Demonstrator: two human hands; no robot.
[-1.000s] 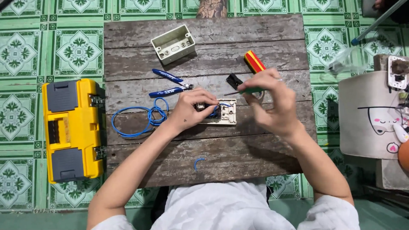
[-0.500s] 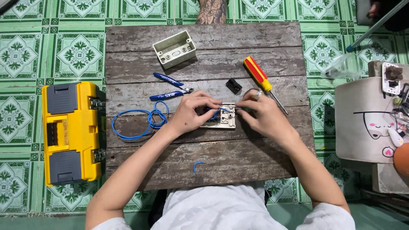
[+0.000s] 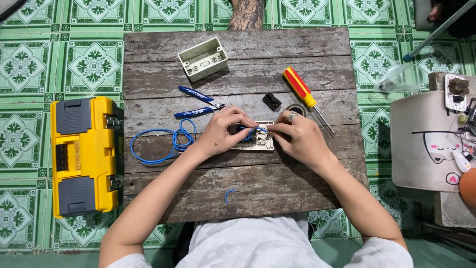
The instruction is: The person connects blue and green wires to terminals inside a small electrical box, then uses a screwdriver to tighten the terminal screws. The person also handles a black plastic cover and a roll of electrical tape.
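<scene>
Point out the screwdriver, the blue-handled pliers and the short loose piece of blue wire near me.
Screwdriver (image 3: 299,87), head view, on its red and yellow handle.
Blue-handled pliers (image 3: 194,94), head view, on the upper handle.
Short piece of blue wire (image 3: 229,193), head view, on the middle of its curve.

Both forearms extend forward and converge at centre. Left hand palm down, fingers curled, thumb and forefinger tips pinched together. Right hand palm down, ring on one finger, fingertips pinched, nearly meeting left hand's.
</scene>
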